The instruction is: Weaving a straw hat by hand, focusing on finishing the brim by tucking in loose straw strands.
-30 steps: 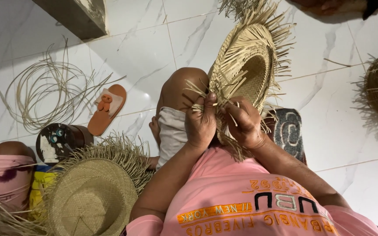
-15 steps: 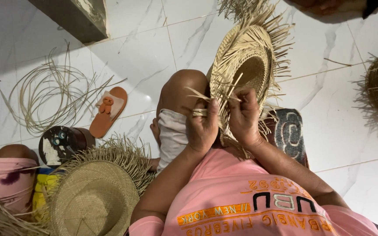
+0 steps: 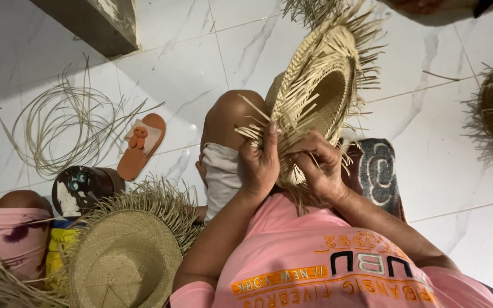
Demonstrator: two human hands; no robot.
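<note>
Straw hat (image 3: 320, 85), unfinished, stands on edge above my raised knee (image 3: 229, 117), its loose strands fanned out round the brim. My left hand (image 3: 258, 165) pinches strands at the hat's lower rim, fingers closed; my right hand (image 3: 320, 168) grips the rim beside it. Compared with half a second ago, both hands sit slightly lower on the hat. Below-left of it lies a finished hat (image 3: 124, 259).

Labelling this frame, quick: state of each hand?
Left hand: fingers closed on straw strands of the unfinished hat.
Right hand: fingers closed on the same hat's edge.
</note>
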